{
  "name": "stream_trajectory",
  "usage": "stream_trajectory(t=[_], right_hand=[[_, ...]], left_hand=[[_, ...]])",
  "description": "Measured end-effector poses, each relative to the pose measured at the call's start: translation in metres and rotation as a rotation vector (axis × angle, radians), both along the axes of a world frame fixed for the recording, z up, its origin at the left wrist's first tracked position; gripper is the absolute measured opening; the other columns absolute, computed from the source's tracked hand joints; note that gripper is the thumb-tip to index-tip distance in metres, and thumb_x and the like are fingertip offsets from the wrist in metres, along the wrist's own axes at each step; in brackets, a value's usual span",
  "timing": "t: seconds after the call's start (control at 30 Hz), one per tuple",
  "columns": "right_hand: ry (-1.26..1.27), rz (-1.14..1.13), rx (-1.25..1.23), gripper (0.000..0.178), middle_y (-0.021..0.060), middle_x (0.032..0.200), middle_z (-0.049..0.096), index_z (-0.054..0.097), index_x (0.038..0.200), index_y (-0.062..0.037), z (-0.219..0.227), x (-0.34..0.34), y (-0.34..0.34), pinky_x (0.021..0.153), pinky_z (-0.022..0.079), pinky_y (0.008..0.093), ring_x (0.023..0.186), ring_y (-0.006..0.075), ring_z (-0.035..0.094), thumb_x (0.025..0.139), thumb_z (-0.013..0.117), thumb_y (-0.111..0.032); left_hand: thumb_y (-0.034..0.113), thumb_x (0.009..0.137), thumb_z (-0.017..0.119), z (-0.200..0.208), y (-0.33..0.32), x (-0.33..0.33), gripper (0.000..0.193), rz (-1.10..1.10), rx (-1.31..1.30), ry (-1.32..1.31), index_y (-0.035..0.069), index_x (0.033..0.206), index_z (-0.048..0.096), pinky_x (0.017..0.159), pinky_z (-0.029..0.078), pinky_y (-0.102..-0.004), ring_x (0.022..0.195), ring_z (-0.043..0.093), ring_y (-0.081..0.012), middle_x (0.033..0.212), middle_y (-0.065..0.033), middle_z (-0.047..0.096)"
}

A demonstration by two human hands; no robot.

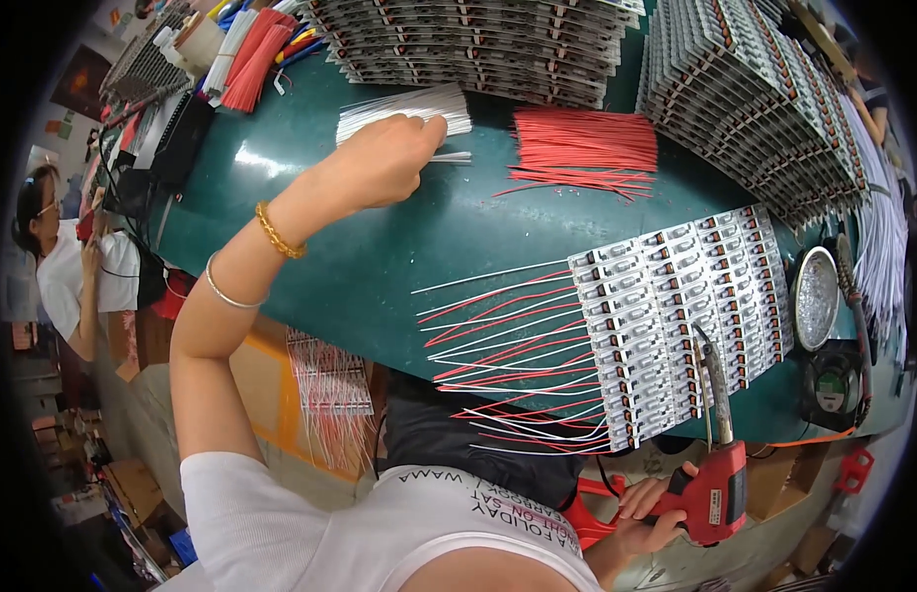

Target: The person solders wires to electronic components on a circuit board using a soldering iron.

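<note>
My left hand (389, 163) is over the pile of white wires (399, 109) at the far side of the bench, fingers curled together; its fingertips are hidden, so what they hold cannot be made out. A few white wires (451, 158) lie just beside it. My right hand (651, 513) grips a red soldering gun (717, 493) near the bench's front edge. The gun's metal tip points up over a panel of small circuit boards (666, 326). Red and white wires (518, 345) stick out from the panel's left side.
A pile of red wires (585, 146) lies beside the white ones. Tall stacks of board panels (468, 49) stand behind and to the right (755, 109). A round metal dish (815, 296) sits at the right. Another person (69, 257) works at the far left.
</note>
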State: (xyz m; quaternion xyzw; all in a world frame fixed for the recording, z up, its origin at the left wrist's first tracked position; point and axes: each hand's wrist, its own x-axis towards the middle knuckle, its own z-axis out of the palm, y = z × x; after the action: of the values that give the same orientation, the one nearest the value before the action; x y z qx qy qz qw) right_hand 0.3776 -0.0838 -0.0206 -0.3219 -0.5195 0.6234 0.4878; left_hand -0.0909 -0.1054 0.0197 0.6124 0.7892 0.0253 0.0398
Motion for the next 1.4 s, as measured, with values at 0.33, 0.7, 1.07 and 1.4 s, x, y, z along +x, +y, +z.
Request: stream_trajectory(t=[0.33, 0.7, 1.07, 1.4], right_hand=[[-0.021, -0.097, -0.032, 0.069, -0.0006, 0.050, 0.035, 0.032, 0.132, 0.0048, 0.000, -0.004, -0.003, 0.036, 0.032, 0.0236, 0.036, 0.0096, 0.033, 0.094, 0.048, -0.051], [-0.026, -0.138, -0.024, 0.070, -0.0005, 0.050, 0.034, 0.032, 0.132, 0.0051, 0.000, -0.007, -0.003, 0.037, 0.031, 0.0238, 0.036, 0.0094, 0.031, 0.094, 0.048, -0.051], [-0.199, -0.117, 0.248, 0.084, 0.0003, 0.051, 0.041, 0.030, 0.133, 0.0120, 0.024, -0.013, 0.027, 0.042, 0.034, 0.0219, 0.041, 0.0090, 0.038, 0.087, 0.059, -0.053], [-0.329, 0.002, 0.123, 0.093, 0.0011, 0.052, 0.043, 0.033, 0.132, 0.0152, 0.045, -0.060, 0.052, 0.039, 0.032, 0.0231, 0.040, 0.0097, 0.041, 0.083, 0.060, -0.059]], left_hand=[[0.005, 0.086, 0.056, 0.005, -0.015, -0.015, 0.014, 0.177, 0.143, -0.642, -0.001, 0.099, 0.056, 0.061, 0.047, -0.0294, 0.068, 0.056, -0.0143, 0.073, -0.0080, 0.057], [0.017, 0.102, 0.042, -0.007, -0.016, 0.025, 0.021, 0.198, 0.996, -1.107, -0.001, 0.108, 0.051, 0.069, 0.045, -0.0227, 0.072, 0.050, -0.0075, 0.086, -0.0017, 0.051], [0.016, 0.095, 0.057, -0.004, 0.008, 0.082, 0.015, 0.195, 0.737, -0.987, 0.002, 0.095, 0.055, 0.057, 0.036, -0.0208, 0.065, 0.041, -0.0049, 0.073, 0.0025, 0.051], [0.016, 0.089, 0.065, -0.020, 0.057, 0.125, 0.019, 0.152, 0.326, -0.929, -0.002, 0.084, 0.059, 0.055, 0.041, -0.0252, 0.062, 0.048, -0.0059, 0.071, -0.0037, 0.060]])
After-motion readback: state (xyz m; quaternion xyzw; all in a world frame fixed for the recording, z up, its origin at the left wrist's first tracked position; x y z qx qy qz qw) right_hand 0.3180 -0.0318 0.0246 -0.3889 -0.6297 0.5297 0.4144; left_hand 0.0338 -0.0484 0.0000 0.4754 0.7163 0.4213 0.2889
